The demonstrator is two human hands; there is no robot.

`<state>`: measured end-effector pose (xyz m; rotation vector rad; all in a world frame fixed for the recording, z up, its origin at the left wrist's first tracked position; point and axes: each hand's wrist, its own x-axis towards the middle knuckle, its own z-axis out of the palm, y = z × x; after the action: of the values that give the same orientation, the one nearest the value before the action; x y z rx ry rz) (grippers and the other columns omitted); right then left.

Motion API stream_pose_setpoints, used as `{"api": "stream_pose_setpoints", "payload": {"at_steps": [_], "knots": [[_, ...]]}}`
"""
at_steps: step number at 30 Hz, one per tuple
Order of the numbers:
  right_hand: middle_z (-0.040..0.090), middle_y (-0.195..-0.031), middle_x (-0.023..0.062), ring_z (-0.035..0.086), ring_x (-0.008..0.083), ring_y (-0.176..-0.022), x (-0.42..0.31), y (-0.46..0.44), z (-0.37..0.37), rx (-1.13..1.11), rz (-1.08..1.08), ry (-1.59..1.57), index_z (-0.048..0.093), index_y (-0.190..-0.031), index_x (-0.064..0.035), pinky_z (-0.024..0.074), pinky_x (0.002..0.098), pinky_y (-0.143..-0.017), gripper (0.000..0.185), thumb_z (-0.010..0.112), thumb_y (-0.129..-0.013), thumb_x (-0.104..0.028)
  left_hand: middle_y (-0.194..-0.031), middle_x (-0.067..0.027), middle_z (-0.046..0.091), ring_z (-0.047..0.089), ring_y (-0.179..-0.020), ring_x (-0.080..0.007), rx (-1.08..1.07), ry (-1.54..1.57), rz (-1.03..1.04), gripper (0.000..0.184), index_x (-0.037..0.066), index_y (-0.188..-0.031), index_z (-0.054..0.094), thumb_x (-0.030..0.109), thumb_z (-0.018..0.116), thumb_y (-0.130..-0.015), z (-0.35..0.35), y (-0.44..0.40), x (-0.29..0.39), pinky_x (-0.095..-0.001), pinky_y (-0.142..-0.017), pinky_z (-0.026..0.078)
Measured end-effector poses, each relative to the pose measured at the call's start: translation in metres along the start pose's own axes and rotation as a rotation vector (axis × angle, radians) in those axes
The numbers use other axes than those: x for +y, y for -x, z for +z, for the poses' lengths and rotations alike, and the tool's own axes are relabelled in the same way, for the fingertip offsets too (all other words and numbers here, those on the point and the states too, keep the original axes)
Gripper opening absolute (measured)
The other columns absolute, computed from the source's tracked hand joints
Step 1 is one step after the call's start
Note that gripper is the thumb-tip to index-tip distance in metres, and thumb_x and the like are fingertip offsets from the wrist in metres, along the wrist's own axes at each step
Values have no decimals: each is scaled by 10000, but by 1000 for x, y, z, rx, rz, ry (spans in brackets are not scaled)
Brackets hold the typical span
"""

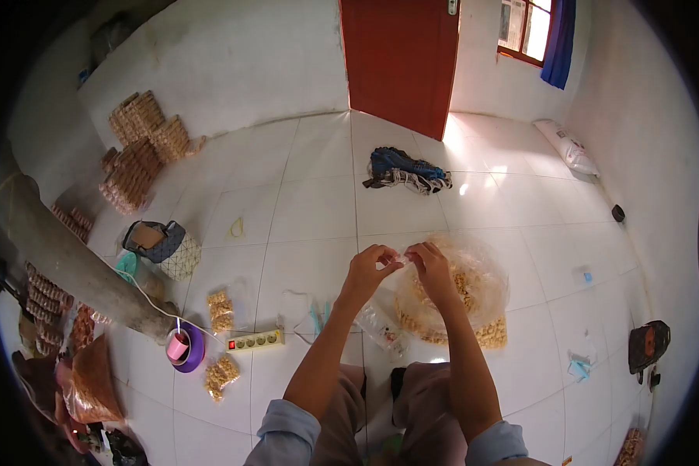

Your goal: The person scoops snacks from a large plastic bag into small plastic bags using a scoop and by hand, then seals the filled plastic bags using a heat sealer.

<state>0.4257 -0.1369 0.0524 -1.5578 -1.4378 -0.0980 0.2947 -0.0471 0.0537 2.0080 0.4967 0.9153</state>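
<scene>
The left hand [374, 268] and right hand [430, 266] pinched a small, clear, crumpled plastic piece [403, 260] in closed fingertips. It spanned their gap crosswise; a rounded, clear plastic bag of golden snacks [483, 281] lay nearer the right hand.

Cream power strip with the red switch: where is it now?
Head view, left of centre: it lies on the white tiled floor, between the round purple bowl and the left forearm, beside two clear plastic bags of yellow snacks.
</scene>
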Motion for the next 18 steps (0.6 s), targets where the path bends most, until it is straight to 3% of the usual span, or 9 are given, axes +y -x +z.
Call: {"api": "stream_pose_setpoints", "payload": {"at_steps": [4,6,13,18], "knots": [[543,-734,97,529,243,-714,-5,-2,-4,122,-42,-22,560,-816,-17,441,344,-620,103,604,-731,21,-783,-72,621,599,-722,-152,-38,-49,-74,173,11,-864,623,119,674,-739,-1,3,-3,-266,-690,472],[545,-731,97,530,230,-703,-11,-3,-7,49,149,-75,555,-791,-12,443,327,-615,82,611,-735,9,-774,-98,613,606,-702,-177,-13,-51,-70,191,1,-840,616,163,664,-748,-1,4,-7,-285,-666,477],[548,-733,101,544,234,-703,-7,-2,-6,1,155,-78,520,-839,-24,452,321,-620,119,597,-753,5,-747,-93,611,582,-645,-186,39,-81,-63,175,1,-796,619,166,657,-752,-4,4,-6,-282,-626,465],[579,-761,112,597,228,-737,-15,-5,-9,66,180,-287,451,-910,-11,461,316,-646,155,503,-781,57,-738,-76,609,566,-666,-178,-28,-196,-41,125,25,-807,635,139,645,-759,-6,4,-1,-291,-634,447]]}}
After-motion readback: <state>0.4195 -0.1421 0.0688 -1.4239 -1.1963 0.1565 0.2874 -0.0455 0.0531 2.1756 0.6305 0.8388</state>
